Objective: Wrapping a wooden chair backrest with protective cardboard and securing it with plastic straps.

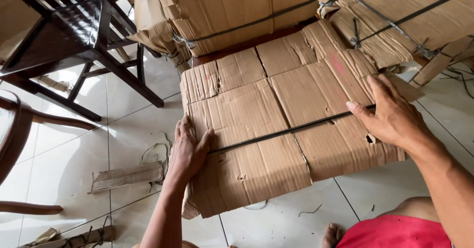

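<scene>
Far left: dark wooden chair [74, 26] is standing on the white tiled floor [133, 129], w/ a curved wooden piece [15, 129] at the frame edge. Below it a small strip of corrugated cardboard [127, 175] is lying flat, loose strap scraps beside it.

Next, the left hand [188, 149] is pressing palm-down on the left edge of the flattened cardboard bundle [266, 124], fingers spread & flat, not gripping anything, thumb sitting right by the end of the black strap [286, 129]. The strap is running diagonally across the bundle, low-left to high-right, touching the cardboard along its whole length.

Bundle is lying on the floor in the middle, tilted a bit, its far edge touching the strapped cardboard bales [237, 11] behind it.

Right hand [390, 114] is resting on the bundle's right edge, fingers extended over the strap end; prob. pinning it rather than clamping, but can't tell for sure since the fingers hide the contact.

Bottom right: red cloth [395, 230] over the person's knee, toes showing next to it.

Risks, as I judge: strap is looking taut, so if either hand is lifting off it could be snapping loose & whipping the fingers; the torn sheets could be sliding apart on the smooth tile.
</scene>
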